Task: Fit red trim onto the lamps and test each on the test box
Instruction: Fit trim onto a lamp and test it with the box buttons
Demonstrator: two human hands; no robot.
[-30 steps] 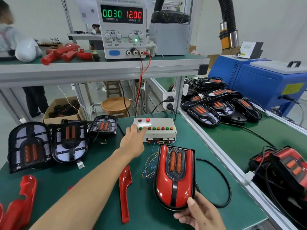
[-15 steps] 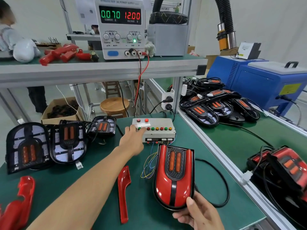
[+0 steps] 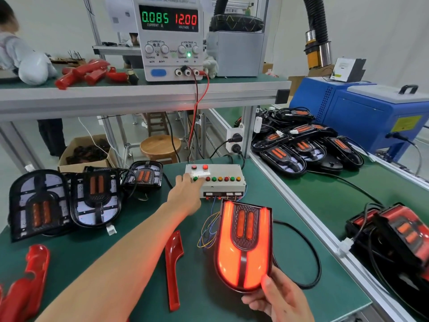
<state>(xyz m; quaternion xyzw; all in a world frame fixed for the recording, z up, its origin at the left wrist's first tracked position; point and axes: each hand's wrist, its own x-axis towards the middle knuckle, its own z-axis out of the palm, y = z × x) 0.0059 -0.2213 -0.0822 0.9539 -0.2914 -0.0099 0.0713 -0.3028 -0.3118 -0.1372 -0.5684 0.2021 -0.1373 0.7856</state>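
Observation:
A lamp with red trim (image 3: 243,247) lies on the green mat, its red face glowing bright orange-red. My right hand (image 3: 278,300) grips its near end, thumb on the rim. My left hand (image 3: 185,194) reaches to the grey test box (image 3: 222,185) and its fingers press at the left end of the row of coloured buttons. Thin coloured wires run from the box to the lamp. One loose red trim piece (image 3: 173,268) lies left of the lamp. More red trim (image 3: 25,282) lies at the near left.
Untrimmed black lamps (image 3: 65,203) lie at the left. A pile of black lamps (image 3: 306,145) and trimmed lamps (image 3: 399,235) sit on the right bench. The power supply (image 3: 170,38) on the shelf reads 0.085 A, 12.00 V. A person stands far left.
The lamp's red face has lit up. The current reading rose from 0.030 through 0.070 to 0.085. Both hands kept their places.

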